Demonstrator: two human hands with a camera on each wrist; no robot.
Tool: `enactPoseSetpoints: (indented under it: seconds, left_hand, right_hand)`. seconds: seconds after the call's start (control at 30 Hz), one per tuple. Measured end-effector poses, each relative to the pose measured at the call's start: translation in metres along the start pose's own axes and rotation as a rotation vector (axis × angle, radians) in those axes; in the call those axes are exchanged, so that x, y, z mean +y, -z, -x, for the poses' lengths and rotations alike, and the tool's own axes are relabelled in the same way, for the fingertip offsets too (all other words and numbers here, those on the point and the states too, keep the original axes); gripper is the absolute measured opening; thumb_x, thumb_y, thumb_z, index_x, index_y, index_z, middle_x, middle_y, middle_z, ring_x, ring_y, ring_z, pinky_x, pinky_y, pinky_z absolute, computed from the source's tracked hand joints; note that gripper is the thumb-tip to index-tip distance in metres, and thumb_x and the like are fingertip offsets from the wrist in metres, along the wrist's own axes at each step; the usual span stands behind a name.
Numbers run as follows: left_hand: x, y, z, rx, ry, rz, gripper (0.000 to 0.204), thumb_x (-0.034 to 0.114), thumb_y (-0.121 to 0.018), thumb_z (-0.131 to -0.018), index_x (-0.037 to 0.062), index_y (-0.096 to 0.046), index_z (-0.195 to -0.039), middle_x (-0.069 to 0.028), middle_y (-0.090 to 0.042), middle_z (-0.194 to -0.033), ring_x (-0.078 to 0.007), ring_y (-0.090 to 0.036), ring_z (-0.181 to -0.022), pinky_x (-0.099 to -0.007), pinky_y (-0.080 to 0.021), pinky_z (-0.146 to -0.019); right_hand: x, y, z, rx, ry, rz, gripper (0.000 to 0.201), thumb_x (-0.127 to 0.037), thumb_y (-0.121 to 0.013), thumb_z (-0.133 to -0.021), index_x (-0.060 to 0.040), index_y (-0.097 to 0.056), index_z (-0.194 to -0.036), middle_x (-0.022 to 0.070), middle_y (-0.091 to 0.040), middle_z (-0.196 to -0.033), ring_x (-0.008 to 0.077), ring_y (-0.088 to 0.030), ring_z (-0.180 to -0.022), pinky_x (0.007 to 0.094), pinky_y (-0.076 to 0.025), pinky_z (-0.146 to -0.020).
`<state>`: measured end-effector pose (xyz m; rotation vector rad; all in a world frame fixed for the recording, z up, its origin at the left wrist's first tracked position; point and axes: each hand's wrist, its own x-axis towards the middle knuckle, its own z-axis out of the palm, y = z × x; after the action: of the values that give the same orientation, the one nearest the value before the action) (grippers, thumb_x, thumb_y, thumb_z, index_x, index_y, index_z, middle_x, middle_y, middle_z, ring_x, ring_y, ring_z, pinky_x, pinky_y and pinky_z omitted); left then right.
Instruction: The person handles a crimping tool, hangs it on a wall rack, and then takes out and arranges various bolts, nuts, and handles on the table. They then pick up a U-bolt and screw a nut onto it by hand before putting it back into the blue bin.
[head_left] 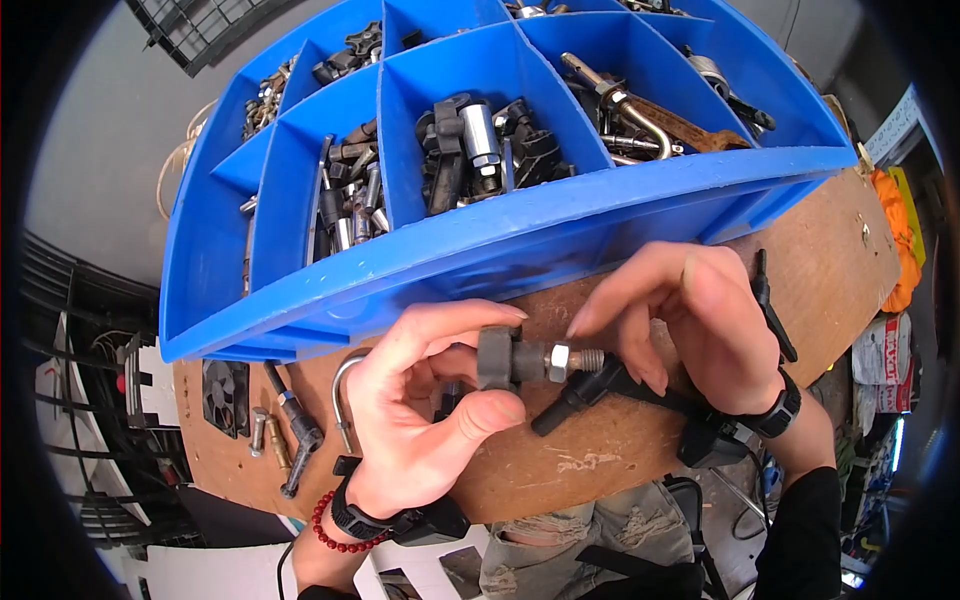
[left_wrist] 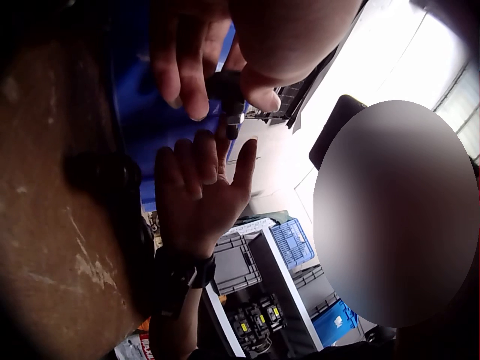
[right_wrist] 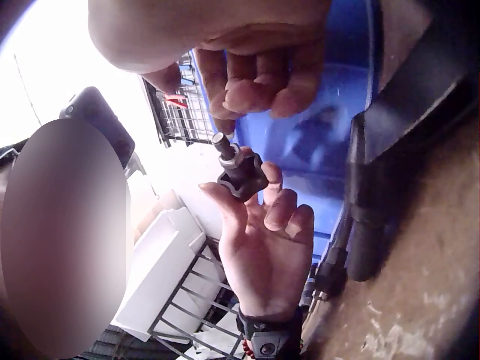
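My left hand pinches a black knob by its head, between thumb and fingers. From the knob a threaded stud points right, with a shiny hex nut partway along it. My right hand is just beyond the stud's end, its fingers loosely bent and nothing between them. Seen from the right wrist, the knob is upright in the left fingertips, nut and stud tip toward the right hand's fingers. Below the hands, a black-handled lever lies on the wooden table.
A blue divided bin fills the table's far side, its compartments holding knobs, bolts and clamps. Left on the table lie a small black fan, bolts, another clamping lever and a bent metal rod. An orange cloth hangs at right.
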<state>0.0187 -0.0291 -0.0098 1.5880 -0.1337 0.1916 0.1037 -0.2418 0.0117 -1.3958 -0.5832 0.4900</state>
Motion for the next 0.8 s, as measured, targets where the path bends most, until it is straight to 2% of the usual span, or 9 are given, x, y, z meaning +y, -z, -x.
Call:
enactPoseSetpoints:
  seconds: [0.07,0.13,0.27,0.37,0.47,0.53,0.67,0.77,0.8]
  left_hand:
    - [0.001,0.000,0.000,-0.004,0.004,-0.004,0.068,0.047,-0.076,-0.088,-0.0065,-0.052,-0.123,-0.0126,-0.069,-0.087,-0.0156,-0.066,-0.066,-0.0255,-0.051,-0.062]
    - [0.000,0.000,0.000,0.000,0.005,-0.003,0.068,0.047,-0.076,-0.087,-0.0065,-0.052,-0.123,-0.0124,-0.068,-0.086,-0.0157,-0.066,-0.066,-0.0256,-0.051,-0.062]
    - [0.001,0.000,0.000,0.007,0.008,0.000,0.068,0.047,-0.076,-0.087,-0.0065,-0.052,-0.123,-0.0121,-0.068,-0.086,-0.0158,-0.067,-0.066,-0.0257,-0.051,-0.062]
    - [0.000,0.000,0.000,0.004,0.008,-0.002,0.068,0.047,-0.076,-0.087,-0.0063,-0.052,-0.123,-0.0121,-0.068,-0.085,-0.0160,-0.067,-0.066,-0.0258,-0.051,-0.062]
    - [0.001,0.000,0.000,0.002,0.015,-0.006,0.068,0.048,-0.076,-0.087,-0.0062,-0.052,-0.122,-0.0123,-0.068,-0.086,-0.0160,-0.067,-0.066,-0.0256,-0.051,-0.062]
    - [0.000,0.000,0.000,0.005,0.008,-0.006,0.069,0.048,-0.076,-0.087,-0.0061,-0.052,-0.122,-0.0122,-0.068,-0.085,-0.0160,-0.067,-0.066,-0.0255,-0.051,-0.062]
    - [0.001,0.000,0.000,0.009,0.014,-0.011,0.069,0.048,-0.076,-0.087,-0.0062,-0.053,-0.122,-0.0122,-0.068,-0.085,-0.0160,-0.067,-0.065,-0.0255,-0.051,-0.062]
    - [0.002,0.007,0.002,-0.034,0.052,0.103,0.056,0.019,-0.084,-0.082,-0.0069,-0.058,-0.124,-0.0168,-0.065,-0.121,-0.0164,-0.069,-0.091,-0.0280,-0.057,-0.077]
    - [0.002,0.007,0.002,-0.036,0.051,0.101,0.056,0.019,-0.084,-0.082,-0.0069,-0.058,-0.124,-0.0167,-0.065,-0.121,-0.0165,-0.069,-0.091,-0.0280,-0.057,-0.077]
  right_hand:
    - [0.001,0.000,0.000,-0.045,-0.065,0.021,0.070,-0.051,-0.036,-0.102,0.0077,-0.071,-0.087,0.0117,-0.064,-0.062,0.0135,-0.053,-0.046,0.0244,-0.042,-0.051]
    - [0.006,0.001,0.000,-0.108,-0.214,0.053,0.070,-0.051,-0.036,-0.103,0.0079,-0.070,-0.089,0.0113,-0.063,-0.061,0.0133,-0.053,-0.047,0.0244,-0.041,-0.050]
    - [0.005,0.002,-0.001,0.000,-0.065,0.059,0.071,-0.053,-0.036,-0.102,0.0085,-0.069,-0.089,0.0134,-0.066,-0.067,0.0136,-0.053,-0.046,0.0244,-0.041,-0.050]
    - [0.004,0.000,0.002,0.021,0.082,-0.170,0.050,-0.038,-0.046,-0.104,0.0047,-0.073,-0.097,0.0011,-0.054,-0.055,0.0074,-0.048,-0.049,0.0238,-0.036,-0.050]
    - [0.002,-0.001,0.001,-0.037,-0.018,-0.116,0.049,-0.036,-0.046,-0.104,0.0050,-0.072,-0.099,0.0013,-0.053,-0.055,0.0075,-0.047,-0.049,0.0242,-0.036,-0.050]
    - [-0.005,0.003,-0.001,-0.086,-0.229,0.112,0.073,-0.057,-0.037,-0.100,0.0084,-0.070,-0.093,0.0126,-0.065,-0.065,0.0133,-0.053,-0.047,0.0244,-0.042,-0.051]
    - [0.005,0.002,-0.001,-0.028,-0.102,0.055,0.074,-0.057,-0.035,-0.100,0.0077,-0.070,-0.094,0.0105,-0.062,-0.059,0.0130,-0.052,-0.046,0.0244,-0.041,-0.051]
    - [0.001,0.001,0.000,0.027,-0.010,0.012,0.075,-0.057,-0.034,-0.101,0.0075,-0.070,-0.094,0.0092,-0.059,-0.056,0.0127,-0.051,-0.046,0.0243,-0.040,-0.050]
    - [0.001,0.001,0.001,0.025,0.009,0.011,0.075,-0.057,-0.033,-0.101,0.0074,-0.070,-0.095,0.0088,-0.058,-0.055,0.0126,-0.051,-0.046,0.0242,-0.040,-0.050]
